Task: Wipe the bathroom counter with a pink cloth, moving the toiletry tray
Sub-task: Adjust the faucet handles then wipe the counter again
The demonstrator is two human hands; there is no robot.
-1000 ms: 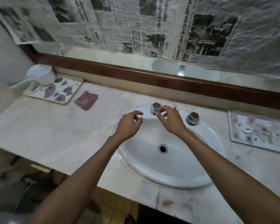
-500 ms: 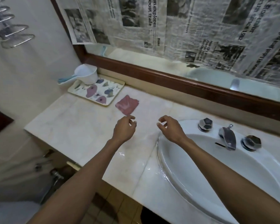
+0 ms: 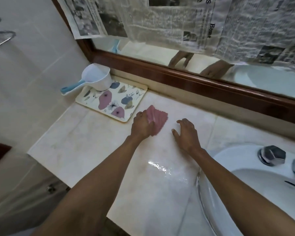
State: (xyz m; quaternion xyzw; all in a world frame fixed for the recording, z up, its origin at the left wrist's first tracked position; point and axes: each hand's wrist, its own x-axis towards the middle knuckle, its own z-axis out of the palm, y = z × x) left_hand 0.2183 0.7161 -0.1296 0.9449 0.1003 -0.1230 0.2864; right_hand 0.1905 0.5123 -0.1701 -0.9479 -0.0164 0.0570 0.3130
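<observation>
The pink cloth (image 3: 157, 118) lies bunched on the pale marble counter (image 3: 85, 138), just right of the floral toiletry tray (image 3: 111, 101). My left hand (image 3: 142, 125) grips the cloth's left edge, fingers curled into its folds. My right hand (image 3: 186, 133) hovers a little to the right of the cloth with fingers loosely spread, holding nothing. The tray sits in the counter's back left corner against the wall, and a white dipper with a blue handle (image 3: 95, 80) stands on its far end.
A white sink basin (image 3: 255, 193) with chrome taps (image 3: 272, 155) fills the right side. A wet patch (image 3: 160, 166) shines on the counter near the basin. A wood-framed mirror (image 3: 203, 82) covered with newspaper runs along the back.
The view swung left from the sink to the counter. My left hand reached forward and took hold of the pink cloth; my right hand followed and now hovers beside it.
</observation>
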